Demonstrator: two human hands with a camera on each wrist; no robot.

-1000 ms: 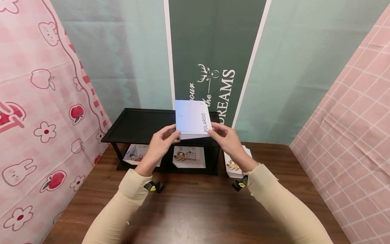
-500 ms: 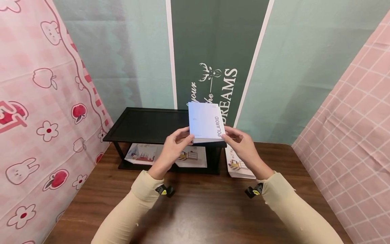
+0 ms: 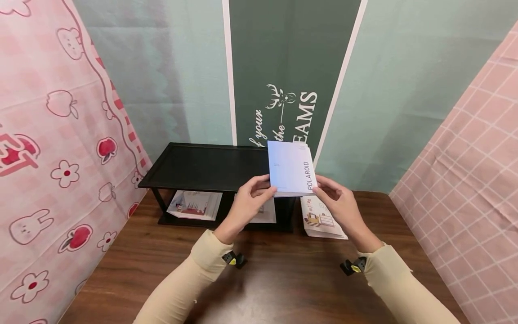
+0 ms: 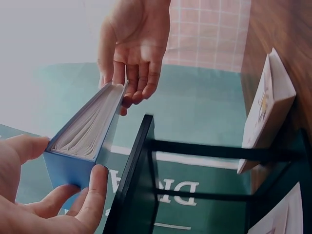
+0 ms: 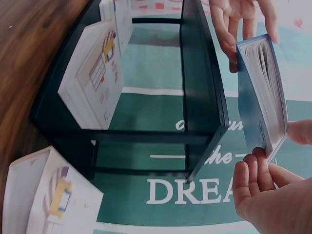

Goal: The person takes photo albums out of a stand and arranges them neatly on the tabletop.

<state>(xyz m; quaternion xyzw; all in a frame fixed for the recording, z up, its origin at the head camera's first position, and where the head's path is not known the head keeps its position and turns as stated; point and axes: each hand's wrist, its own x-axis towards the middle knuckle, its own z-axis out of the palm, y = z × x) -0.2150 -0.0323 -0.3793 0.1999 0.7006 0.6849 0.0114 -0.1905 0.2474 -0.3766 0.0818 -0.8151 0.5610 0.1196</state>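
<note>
Both hands hold up a small photo album with a pale blue-to-white cover printed POLAROID. My left hand pinches its left near corner, thumb on top and fingers beneath. The right near corner is gripped by my right hand in the same way. In the left wrist view the album's blue spine and page edges show, the pages slightly fanned. The album is over the right end of a black two-tier shelf, above its top board. Just below the right hand, a white illustrated book-like block lies on the table.
On the shelf's lower tier lie two white illustrated blocks, the left one and the middle one, partly hidden by the left arm. The wooden table spreads in front. Patterned cloths hang on the left, back and right.
Both hands have carried the album rightward and slightly down, from above the shelf's middle toward its right end. The grips on it stay the same.
</note>
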